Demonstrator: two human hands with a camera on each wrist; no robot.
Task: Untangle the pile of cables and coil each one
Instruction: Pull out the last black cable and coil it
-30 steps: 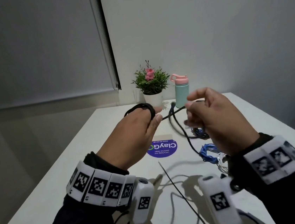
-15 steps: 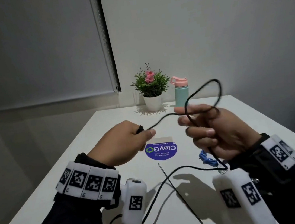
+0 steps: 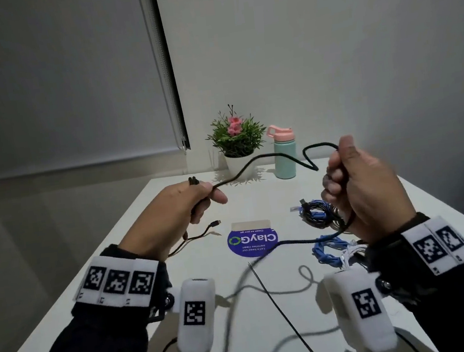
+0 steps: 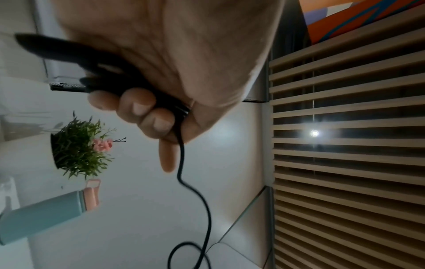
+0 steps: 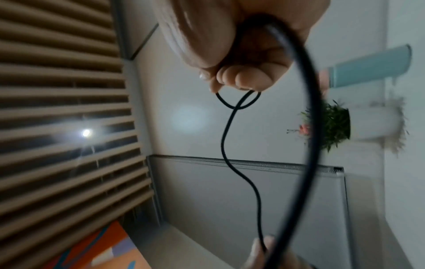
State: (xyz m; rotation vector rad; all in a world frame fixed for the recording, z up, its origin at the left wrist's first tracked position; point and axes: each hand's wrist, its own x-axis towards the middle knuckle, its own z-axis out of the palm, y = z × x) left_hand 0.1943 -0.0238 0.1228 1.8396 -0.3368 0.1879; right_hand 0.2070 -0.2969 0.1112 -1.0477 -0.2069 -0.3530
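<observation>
Hands had swung apart! The left hand (image 3: 182,207) gripped the black cable (image 3: 255,163) near its plug, the right hand (image 3: 368,189) fisted round it at three o'clock; the loop was gone, cable sagging between them, coiling barely begun.

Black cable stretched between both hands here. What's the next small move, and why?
Probably the right hand carries its span of black cable over to the left hand to lay another loop, since the left hand already grips bunched turns and a slack length runs between them.
</observation>
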